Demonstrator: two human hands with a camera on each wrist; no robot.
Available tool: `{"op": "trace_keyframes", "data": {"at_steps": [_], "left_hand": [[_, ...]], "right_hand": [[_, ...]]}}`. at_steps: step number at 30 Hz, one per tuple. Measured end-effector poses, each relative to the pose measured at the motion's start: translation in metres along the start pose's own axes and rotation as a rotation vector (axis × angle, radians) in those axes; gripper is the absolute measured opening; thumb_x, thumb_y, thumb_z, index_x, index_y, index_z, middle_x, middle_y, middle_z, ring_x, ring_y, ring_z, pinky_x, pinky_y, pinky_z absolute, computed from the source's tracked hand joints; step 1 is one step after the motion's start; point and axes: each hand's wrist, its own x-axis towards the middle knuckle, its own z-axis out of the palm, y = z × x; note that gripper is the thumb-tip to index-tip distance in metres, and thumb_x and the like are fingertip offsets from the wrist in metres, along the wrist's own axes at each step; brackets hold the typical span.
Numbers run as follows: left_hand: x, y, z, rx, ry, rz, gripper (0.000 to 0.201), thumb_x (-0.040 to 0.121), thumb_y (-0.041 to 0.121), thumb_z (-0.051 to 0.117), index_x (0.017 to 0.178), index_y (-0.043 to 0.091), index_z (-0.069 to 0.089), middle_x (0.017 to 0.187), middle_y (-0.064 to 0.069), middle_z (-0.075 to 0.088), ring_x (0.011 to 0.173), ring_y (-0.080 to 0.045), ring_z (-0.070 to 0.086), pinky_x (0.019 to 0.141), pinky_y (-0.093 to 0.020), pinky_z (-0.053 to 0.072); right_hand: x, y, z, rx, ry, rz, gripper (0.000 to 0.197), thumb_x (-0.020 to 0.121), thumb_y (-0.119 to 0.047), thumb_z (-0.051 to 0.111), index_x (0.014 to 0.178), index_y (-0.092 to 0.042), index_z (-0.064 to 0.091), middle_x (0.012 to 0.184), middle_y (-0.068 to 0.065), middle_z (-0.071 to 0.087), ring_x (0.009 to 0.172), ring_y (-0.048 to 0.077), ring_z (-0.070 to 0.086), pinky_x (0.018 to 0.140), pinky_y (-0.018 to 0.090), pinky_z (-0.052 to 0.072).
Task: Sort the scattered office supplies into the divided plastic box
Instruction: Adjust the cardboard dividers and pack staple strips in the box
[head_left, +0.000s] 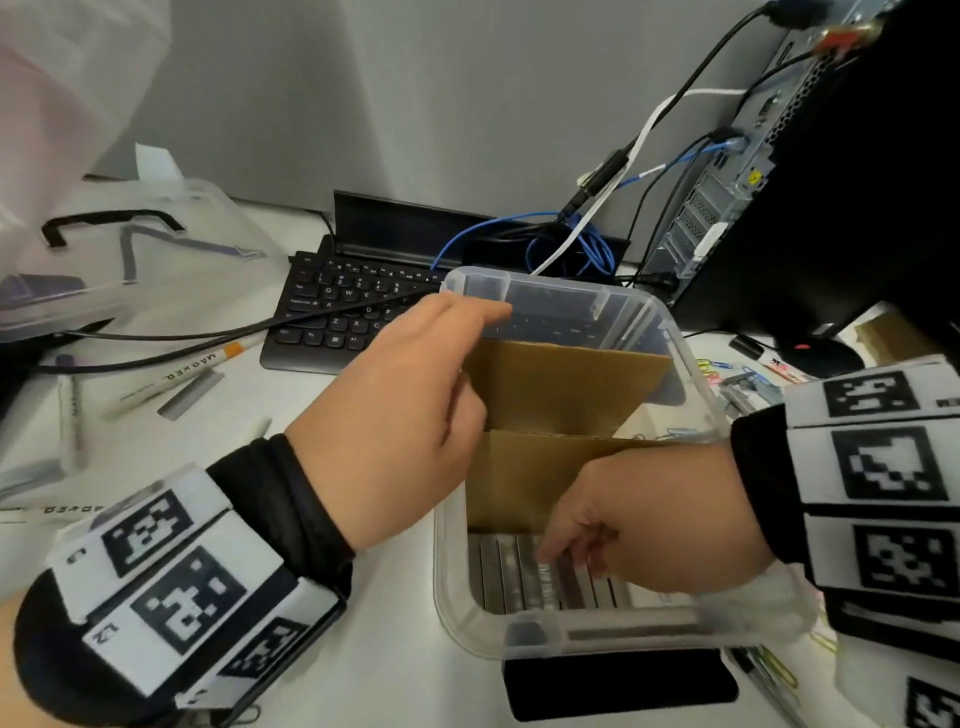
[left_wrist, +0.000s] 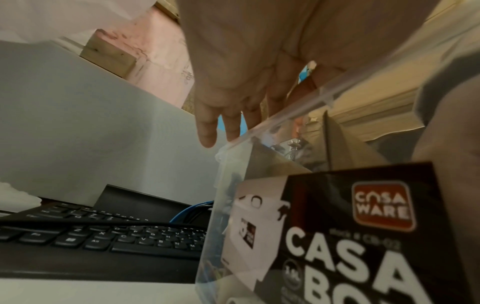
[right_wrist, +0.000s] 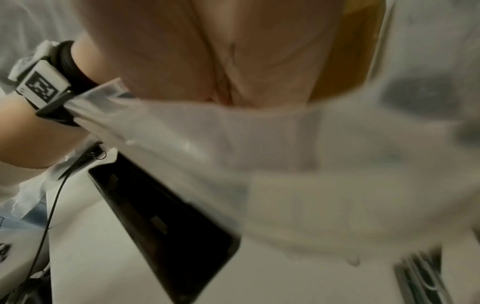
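Observation:
The clear plastic box (head_left: 556, 631) stands on the white desk, split by brown cardboard dividers (head_left: 561, 379). Several grey staple strips (head_left: 509, 577) lie side by side in its near compartment. My right hand (head_left: 649, 514) reaches over the right wall into that compartment, fingertips bent down onto the strips; whether it grips one is hidden. My left hand (head_left: 395, 410) rests on the left rim, thumb inside, fingers straight outside. The left wrist view shows that hand (left_wrist: 233, 82) above the rim (left_wrist: 293, 111). The right wrist view shows only the palm (right_wrist: 207, 51) behind the blurred wall (right_wrist: 259, 133).
Markers (head_left: 171, 379) and a loose staple strip (head_left: 189, 395) lie to the left, coloured paper clips (head_left: 727, 369) to the right. A black keyboard (head_left: 343, 312) sits behind the box, a PC tower (head_left: 831, 182) with cables at the back right. A flat black device (head_left: 618, 680) lies by the box's near edge.

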Motion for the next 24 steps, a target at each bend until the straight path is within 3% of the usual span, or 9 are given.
{"op": "trace_keyframes", "data": {"at_steps": [2, 4, 6, 8, 12, 15, 19, 22, 24], "left_hand": [[0.000, 0.001, -0.001, -0.003, -0.009, -0.003, 0.053, 0.082, 0.010, 0.039, 0.134, 0.012, 0.048, 0.126, 0.000, 0.053, 0.115, -0.005, 0.044, 0.096, -0.001, 0.025], [0.001, 0.001, -0.001, -0.001, -0.012, -0.002, 0.053, 0.081, 0.010, 0.039, 0.133, 0.013, 0.049, 0.126, 0.000, 0.053, 0.115, -0.005, 0.044, 0.096, 0.000, 0.024], [0.001, 0.001, -0.001, 0.001, -0.016, -0.001, 0.052, 0.081, 0.010, 0.039, 0.132, 0.012, 0.050, 0.126, 0.000, 0.053, 0.114, -0.005, 0.044, 0.095, 0.001, 0.024], [0.001, 0.001, -0.001, 0.006, -0.017, -0.002, 0.052, 0.081, 0.010, 0.039, 0.131, 0.012, 0.051, 0.124, 0.000, 0.053, 0.112, -0.005, 0.045, 0.094, 0.001, 0.024], [0.001, 0.003, -0.001, 0.008, -0.014, -0.001, 0.051, 0.080, 0.009, 0.039, 0.130, 0.012, 0.051, 0.122, 0.000, 0.052, 0.110, -0.003, 0.044, 0.092, 0.003, 0.023], [0.002, 0.003, -0.001, 0.023, -0.013, -0.001, 0.051, 0.080, 0.010, 0.038, 0.130, 0.013, 0.051, 0.123, 0.001, 0.052, 0.110, -0.004, 0.044, 0.091, 0.004, 0.022], [0.001, 0.004, -0.001, 0.024, -0.009, -0.005, 0.052, 0.080, 0.011, 0.037, 0.129, 0.014, 0.052, 0.122, 0.001, 0.052, 0.104, -0.001, 0.045, 0.088, 0.005, 0.024], [0.001, 0.005, -0.001, 0.033, -0.005, -0.003, 0.051, 0.080, 0.011, 0.037, 0.128, 0.014, 0.053, 0.120, 0.002, 0.052, 0.092, 0.000, 0.046, 0.083, 0.006, 0.025], [0.000, 0.005, -0.001, 0.039, -0.002, -0.001, 0.050, 0.080, 0.011, 0.037, 0.127, 0.014, 0.053, 0.118, 0.003, 0.051, 0.088, -0.001, 0.047, 0.080, 0.005, 0.026]], "right_hand": [[0.003, -0.003, 0.005, -0.082, 0.065, 0.046, 0.032, 0.097, -0.011, 0.047, 0.124, -0.018, 0.061, 0.121, 0.003, 0.063, 0.106, 0.019, 0.058, 0.080, 0.017, 0.039], [0.010, 0.000, 0.003, -0.065, -0.113, 0.050, 0.035, 0.098, -0.009, 0.044, 0.131, -0.012, 0.055, 0.124, 0.005, 0.058, 0.102, 0.020, 0.054, 0.093, 0.020, 0.037], [0.015, 0.005, 0.000, -0.041, -0.236, 0.017, 0.028, 0.099, -0.009, 0.043, 0.124, -0.011, 0.057, 0.106, 0.002, 0.054, 0.092, 0.018, 0.050, 0.102, 0.026, 0.034], [0.016, 0.008, 0.004, -0.043, -0.193, -0.010, 0.020, 0.099, -0.010, 0.045, 0.107, -0.013, 0.062, 0.097, 0.003, 0.057, 0.085, 0.018, 0.054, 0.097, 0.025, 0.038], [0.012, 0.007, 0.020, -0.041, 0.150, 0.031, 0.027, 0.091, -0.006, 0.054, 0.113, -0.016, 0.066, 0.104, 0.005, 0.068, 0.088, 0.015, 0.059, 0.066, 0.011, 0.041], [0.010, 0.007, 0.021, 0.002, 0.151, 0.031, 0.027, 0.091, -0.006, 0.054, 0.113, -0.014, 0.067, 0.102, 0.007, 0.068, 0.088, 0.015, 0.056, 0.049, 0.005, 0.034], [0.014, 0.015, 0.017, -0.084, 0.025, -0.009, 0.029, 0.095, -0.009, 0.049, 0.121, -0.008, 0.061, 0.104, 0.009, 0.065, 0.081, 0.019, 0.057, 0.053, 0.009, 0.036], [0.009, 0.016, 0.006, -0.080, -0.174, -0.053, 0.035, 0.097, -0.005, 0.044, 0.132, -0.005, 0.051, 0.125, 0.014, 0.056, 0.101, 0.028, 0.055, 0.062, 0.021, 0.043], [0.003, 0.011, -0.003, 0.047, -0.189, 0.037, 0.034, 0.096, -0.006, 0.047, 0.130, -0.011, 0.053, 0.129, 0.010, 0.056, 0.109, 0.030, 0.059, 0.070, 0.023, 0.049]]}}
